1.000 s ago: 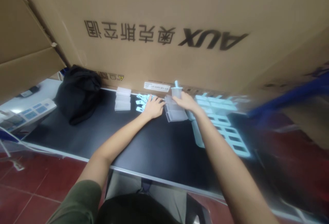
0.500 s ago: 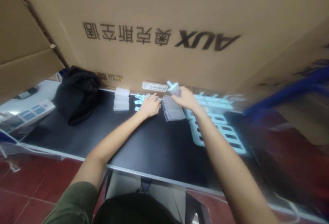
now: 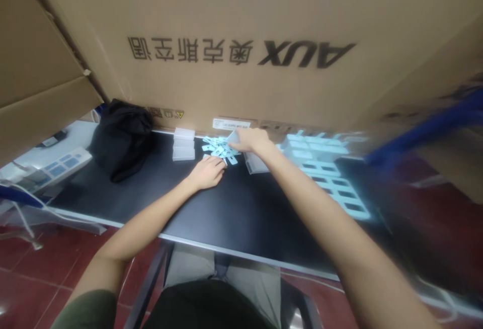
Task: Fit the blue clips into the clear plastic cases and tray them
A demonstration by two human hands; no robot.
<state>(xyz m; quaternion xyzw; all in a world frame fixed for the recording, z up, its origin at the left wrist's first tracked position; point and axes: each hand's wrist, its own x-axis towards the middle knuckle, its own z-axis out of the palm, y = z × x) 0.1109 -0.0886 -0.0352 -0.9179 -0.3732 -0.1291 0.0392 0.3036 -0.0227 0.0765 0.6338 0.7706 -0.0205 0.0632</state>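
Observation:
Several light-blue flat sticks [image 3: 222, 148] lie in a loose pile on the black table [image 3: 222, 213]. At the pile's near edge rests my left hand [image 3: 208, 172], its fingers bent and close together; whether they pinch a stick is too small to tell. My right hand [image 3: 252, 141] grips a translucent piece [image 3: 234, 138] over the right side of the pile. Translucent boxes [image 3: 257, 164] lie partly hidden under my right wrist. Left of the pile is a column of translucent boxes [image 3: 183, 145].
Light-blue slotted frames [image 3: 349, 198] and light-blue molds [image 3: 315, 147] lie on the right. A black cloth [image 3: 123, 140] and a white box [image 3: 56, 170] are on the left. A large cardboard box [image 3: 234, 87] stands behind the table.
My left hand has drawn back from the sticks toward the near side. My right hand has moved left over the pile; the blue stick that stood out of its translucent piece no longer shows there.

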